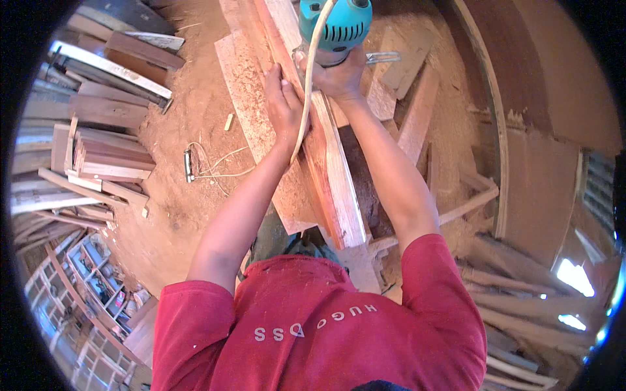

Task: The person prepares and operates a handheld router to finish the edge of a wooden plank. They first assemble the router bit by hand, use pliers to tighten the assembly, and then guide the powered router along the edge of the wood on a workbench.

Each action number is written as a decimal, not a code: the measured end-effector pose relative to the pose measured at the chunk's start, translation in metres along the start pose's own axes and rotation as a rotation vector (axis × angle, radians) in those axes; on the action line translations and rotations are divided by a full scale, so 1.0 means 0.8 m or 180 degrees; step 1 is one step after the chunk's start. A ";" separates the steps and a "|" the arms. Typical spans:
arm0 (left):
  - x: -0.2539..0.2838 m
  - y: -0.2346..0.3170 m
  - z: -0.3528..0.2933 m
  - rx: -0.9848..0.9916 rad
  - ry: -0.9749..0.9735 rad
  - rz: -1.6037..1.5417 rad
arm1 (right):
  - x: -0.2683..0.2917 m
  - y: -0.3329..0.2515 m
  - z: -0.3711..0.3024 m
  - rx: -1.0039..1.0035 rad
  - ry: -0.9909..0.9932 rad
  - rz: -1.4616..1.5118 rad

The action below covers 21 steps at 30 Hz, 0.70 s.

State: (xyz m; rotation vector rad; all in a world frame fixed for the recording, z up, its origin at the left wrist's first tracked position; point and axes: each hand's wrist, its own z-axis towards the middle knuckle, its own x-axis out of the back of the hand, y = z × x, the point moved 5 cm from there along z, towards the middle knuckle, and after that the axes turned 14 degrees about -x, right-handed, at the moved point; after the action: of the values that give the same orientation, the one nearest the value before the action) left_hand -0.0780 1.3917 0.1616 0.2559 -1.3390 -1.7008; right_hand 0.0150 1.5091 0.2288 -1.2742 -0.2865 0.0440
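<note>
A teal router [336,26] with a vented motor housing sits on a long reddish wooden beam [334,186]. My right hand [343,77] is closed round the lower part of the router. Its cream cord [312,68] hangs in front of the tool and passes by my left wrist. My left hand [283,107] lies on the left side of the beam, fingers stretched forward along the wood. Beneath the beam is a wide plank [251,98] strewn with shavings. The router's bit and its contact with the wood are hidden.
Stacked boards [111,159] line the left side. A power strip [189,166] with cords lies on the sawdust-covered floor [176,228]. Loose planks [417,114] are to the right of the beam. A shelf with small items [98,274] stands at lower left.
</note>
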 end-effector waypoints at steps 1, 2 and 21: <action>0.001 0.006 0.000 0.0003 -0.0078 -0.0048 | 0.013 -0.001 -0.015 -0.0072 -0.0126 -0.0118; 0.004 0.015 0.005 -0.0130 0.0006 0.0160 | 0.036 -0.002 -0.043 -0.0057 -0.0121 -0.0308; 0.026 0.051 0.023 0.0676 -0.0503 -0.0708 | 0.430 -0.162 -0.637 -0.1167 0.2547 -0.1648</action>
State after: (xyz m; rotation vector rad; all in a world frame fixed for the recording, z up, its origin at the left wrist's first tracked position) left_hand -0.0798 1.3888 0.2109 0.4123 -1.6631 -1.7913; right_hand 0.4505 1.0591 0.2825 -1.4372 0.0851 -0.9771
